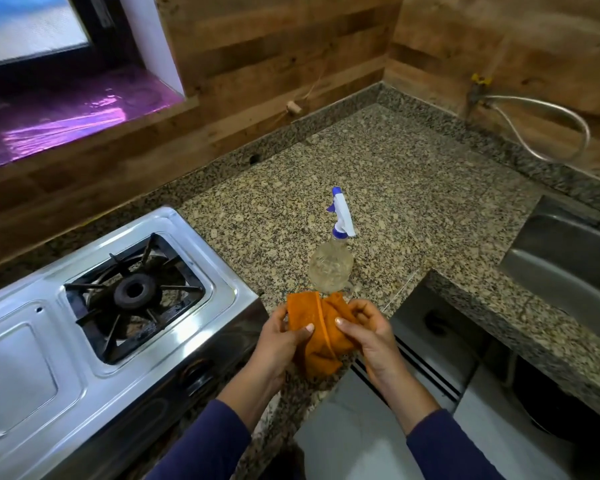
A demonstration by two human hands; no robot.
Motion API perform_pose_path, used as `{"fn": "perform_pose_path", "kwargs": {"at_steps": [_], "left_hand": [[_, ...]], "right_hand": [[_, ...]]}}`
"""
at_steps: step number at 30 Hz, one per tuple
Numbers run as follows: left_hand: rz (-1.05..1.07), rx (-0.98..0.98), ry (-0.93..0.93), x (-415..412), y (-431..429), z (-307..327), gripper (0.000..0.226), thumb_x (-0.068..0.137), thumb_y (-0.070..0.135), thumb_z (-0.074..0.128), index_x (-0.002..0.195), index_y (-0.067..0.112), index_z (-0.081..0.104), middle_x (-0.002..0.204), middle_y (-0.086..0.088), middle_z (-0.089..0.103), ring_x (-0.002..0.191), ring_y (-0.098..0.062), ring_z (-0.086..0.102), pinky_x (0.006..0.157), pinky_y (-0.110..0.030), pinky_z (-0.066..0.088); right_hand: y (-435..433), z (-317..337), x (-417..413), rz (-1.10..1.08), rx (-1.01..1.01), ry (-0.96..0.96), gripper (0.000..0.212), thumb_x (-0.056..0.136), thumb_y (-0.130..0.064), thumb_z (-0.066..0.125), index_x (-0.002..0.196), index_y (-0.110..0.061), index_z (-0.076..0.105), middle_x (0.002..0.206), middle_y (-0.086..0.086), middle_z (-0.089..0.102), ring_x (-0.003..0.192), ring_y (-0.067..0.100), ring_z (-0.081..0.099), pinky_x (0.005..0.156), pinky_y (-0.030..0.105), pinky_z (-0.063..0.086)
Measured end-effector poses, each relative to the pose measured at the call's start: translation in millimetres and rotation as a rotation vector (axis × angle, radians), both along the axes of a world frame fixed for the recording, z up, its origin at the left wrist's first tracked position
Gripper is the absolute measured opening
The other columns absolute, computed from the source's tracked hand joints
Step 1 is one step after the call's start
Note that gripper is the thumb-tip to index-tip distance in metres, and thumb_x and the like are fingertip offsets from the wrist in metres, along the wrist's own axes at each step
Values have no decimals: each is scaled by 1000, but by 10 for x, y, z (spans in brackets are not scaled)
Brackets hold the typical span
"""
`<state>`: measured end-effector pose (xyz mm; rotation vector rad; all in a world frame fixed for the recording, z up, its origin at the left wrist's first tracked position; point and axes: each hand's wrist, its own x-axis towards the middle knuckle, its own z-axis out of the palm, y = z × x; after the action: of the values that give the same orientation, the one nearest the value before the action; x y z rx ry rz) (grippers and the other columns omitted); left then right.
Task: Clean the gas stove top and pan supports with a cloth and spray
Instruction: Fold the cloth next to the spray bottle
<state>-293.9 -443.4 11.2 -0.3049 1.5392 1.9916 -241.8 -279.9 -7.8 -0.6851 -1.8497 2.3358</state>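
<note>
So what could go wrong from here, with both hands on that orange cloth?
The clear spray bottle with the white-and-blue trigger stands right behind the orange cloth that the left hand and right hand hold; a careless swing might tip it. Later, the cloth could snag on the prongs of the black metal pan support on the steel gas stove.

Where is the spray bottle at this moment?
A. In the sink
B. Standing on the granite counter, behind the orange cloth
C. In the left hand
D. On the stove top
B: the spray bottle stands on the granite counter, and both the left hand and the right hand hold only the orange cloth.
</note>
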Motion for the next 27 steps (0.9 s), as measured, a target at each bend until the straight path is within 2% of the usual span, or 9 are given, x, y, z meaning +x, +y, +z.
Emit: {"fn": "perform_pose_path", "kwargs": {"at_steps": [5, 9, 13, 15, 17, 19, 22, 25, 27], "left_hand": [[-21, -17, -31, -34, -34, 33, 42, 83, -8, 65, 117, 16, 60, 108, -12, 69, 100, -32, 65, 84, -45, 55], [-57, -78, 113, -40, -39, 74, 22, 85, -2, 67, 101, 13, 66, 96, -10, 72, 87, -23, 67, 70, -29, 57], [-76, -88, 223, -50, -72, 42, 20, 87, 3, 67, 107, 6, 65, 98, -13, 71, 89, -22, 67, 64, -21, 54], [-102, -115, 307, -60, -103, -11, 19, 84, 10, 73, 102, 12, 67, 94, -7, 69, 92, -23, 66, 73, -29, 56], [-146, -221, 444, -83, -130, -75, 17, 74, 25, 76, 90, 25, 69, 96, -4, 68, 96, -23, 63, 86, -44, 54], [-182, -309, 539, -106, -148, -131, 21, 66, 37, 77, 85, 32, 68, 98, -3, 66, 95, -19, 61, 89, -47, 51], [-205, -368, 604, -100, -145, -69, 41, 62, 50, 79, 93, 36, 57, 105, 8, 61, 101, -4, 57, 87, -32, 48], [-281, -391, 690, -80, -119, 68, 79, 63, 64, 78, 128, 35, 42, 131, 15, 49, 120, 2, 45, 95, -21, 39], [-384, -383, 842, -134, -88, 107, 90, 69, 61, 76, 142, 29, 35, 141, 13, 44, 127, 0, 41, 103, -21, 37]], "right_hand": [[78, 37, -112, 58, 13, -101, 51, 66, -17, 80, 114, -18, 63, 106, 7, 73, 88, 14, 71, 66, 22, 54], [87, 71, -228, 82, 101, -128, 14, 86, -11, 71, 99, -16, 71, 96, 1, 72, 91, 19, 66, 64, 14, 51], [90, 34, -278, -36, 278, 35, 12, 86, -10, 72, 93, -18, 76, 122, 1, 65, 115, 12, 59, 92, 24, 50], [57, 53, -247, -68, 337, 125, 18, 88, -4, 69, 95, -19, 76, 112, 4, 70, 109, 13, 64, 96, 31, 52], [19, 97, -223, -79, 382, 178, 22, 89, -1, 67, 95, -20, 75, 101, 2, 74, 101, 19, 68, 91, 35, 56], [-5, 137, -218, -57, 431, 209, 21, 90, -3, 67, 96, -22, 75, 99, -1, 73, 100, 21, 68, 88, 38, 56], [16, 263, -225, 47, 568, 225, 25, 90, -2, 65, 96, -25, 72, 99, -3, 68, 100, 12, 64, 88, 29, 51], [28, 451, -218, 246, 715, 231, 22, 88, -3, 64, 99, -20, 73, 101, -8, 66, 103, 10, 62, 94, 23, 48], [46, 551, -214, 351, 738, 195, 24, 87, -5, 64, 100, -23, 74, 103, -14, 67, 105, 8, 62, 96, 23, 48]]}}
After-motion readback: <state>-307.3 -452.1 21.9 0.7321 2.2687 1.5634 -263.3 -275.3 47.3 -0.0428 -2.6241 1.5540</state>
